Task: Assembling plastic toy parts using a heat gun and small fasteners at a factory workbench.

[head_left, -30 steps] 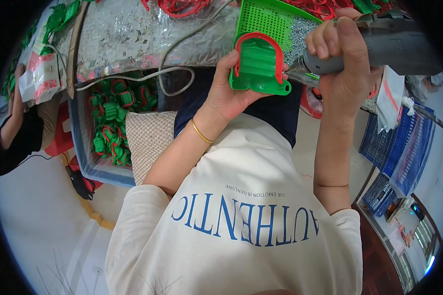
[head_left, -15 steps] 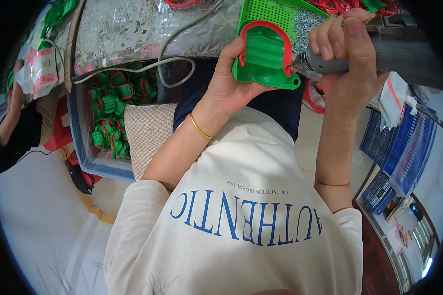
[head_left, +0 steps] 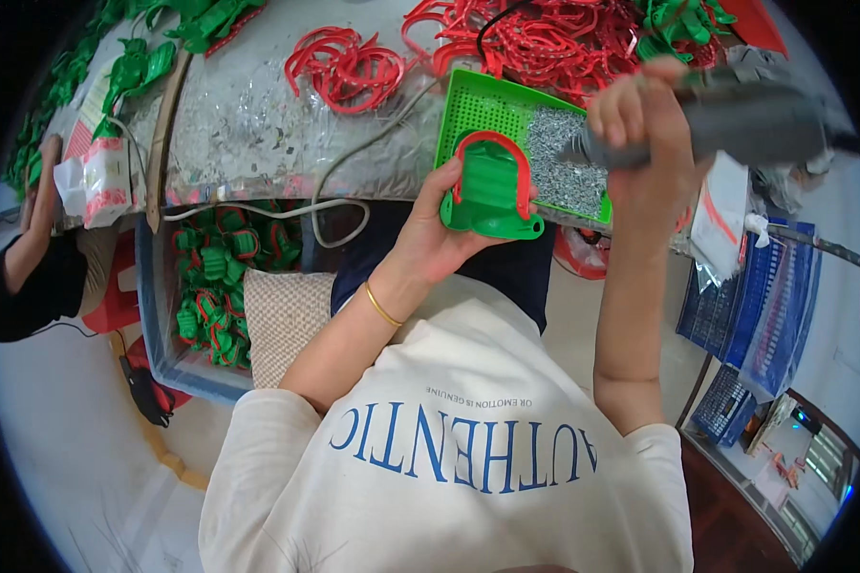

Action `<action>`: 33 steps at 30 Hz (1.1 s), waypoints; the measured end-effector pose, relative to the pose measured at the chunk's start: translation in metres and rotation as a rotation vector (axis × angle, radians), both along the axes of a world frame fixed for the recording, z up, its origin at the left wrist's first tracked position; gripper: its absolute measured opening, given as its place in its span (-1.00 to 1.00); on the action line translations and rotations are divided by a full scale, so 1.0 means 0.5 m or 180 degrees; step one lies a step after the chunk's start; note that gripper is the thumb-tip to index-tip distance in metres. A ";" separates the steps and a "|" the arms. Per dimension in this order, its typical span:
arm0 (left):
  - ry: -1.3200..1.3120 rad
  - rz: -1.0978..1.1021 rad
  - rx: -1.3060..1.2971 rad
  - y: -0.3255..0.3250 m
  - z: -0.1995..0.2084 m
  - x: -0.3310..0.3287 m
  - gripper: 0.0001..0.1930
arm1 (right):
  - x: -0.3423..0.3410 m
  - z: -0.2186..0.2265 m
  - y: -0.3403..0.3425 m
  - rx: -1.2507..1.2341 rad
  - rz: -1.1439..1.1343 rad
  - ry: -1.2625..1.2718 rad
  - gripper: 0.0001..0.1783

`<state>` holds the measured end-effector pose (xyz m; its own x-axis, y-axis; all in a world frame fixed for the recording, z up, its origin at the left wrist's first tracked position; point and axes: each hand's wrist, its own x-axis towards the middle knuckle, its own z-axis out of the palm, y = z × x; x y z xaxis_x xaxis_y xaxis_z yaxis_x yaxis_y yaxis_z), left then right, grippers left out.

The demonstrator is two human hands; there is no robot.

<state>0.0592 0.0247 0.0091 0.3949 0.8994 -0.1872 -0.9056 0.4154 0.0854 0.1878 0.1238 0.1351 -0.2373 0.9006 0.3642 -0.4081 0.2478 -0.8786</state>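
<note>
Across the top of our view, from eleven to one o'clock, we see the worn worktop (head_left: 239,124); at nine o'clock sits a blue-grey bin (head_left: 201,380), holding many green-and-red pieces (head_left: 222,265). A tangled heap of red straps (head_left: 554,48) lies at one o'clock, and nearer us in that direction is a perforated green tray (head_left: 487,110). At two o'clock we have a grey electric screwdriver (head_left: 755,124), gripped by our right hand (head_left: 645,138), its fingers wrapped around the blurred body. Our left hand (head_left: 432,239), just off centre towards twelve, pinches the green scoop-shaped piece (head_left: 492,181), thumb along its left edge. That piece, at one o'clock, overlaps the tray's near edge in view and carries a red arched strip (head_left: 493,137). Smallest are the silvery screws (head_left: 564,153) in the tray; we cannot tell whether the screwdriver's tip touches them.
</note>
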 end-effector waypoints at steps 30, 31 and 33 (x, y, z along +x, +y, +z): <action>-0.0651 -0.0092 -0.0073 0.028 -0.045 -0.005 -0.23 | -0.042 -0.263 0.182 0.0217 -0.0621 0.0036 -0.85; -0.0653 -0.0088 -0.0080 0.028 -0.046 -0.005 -0.23 | -0.041 -0.265 0.183 0.0237 -0.0597 0.0032 -0.85; -0.0687 -0.0053 -0.0063 0.027 -0.046 -0.005 -0.23 | -0.040 -0.267 0.183 0.0248 -0.0572 0.0029 -0.85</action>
<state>0.0568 0.0385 -0.0140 0.4425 0.8894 -0.1143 -0.8950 0.4302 -0.1180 0.1677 0.2153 0.0018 -0.0717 0.8971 0.4360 -0.3590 0.3846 -0.8504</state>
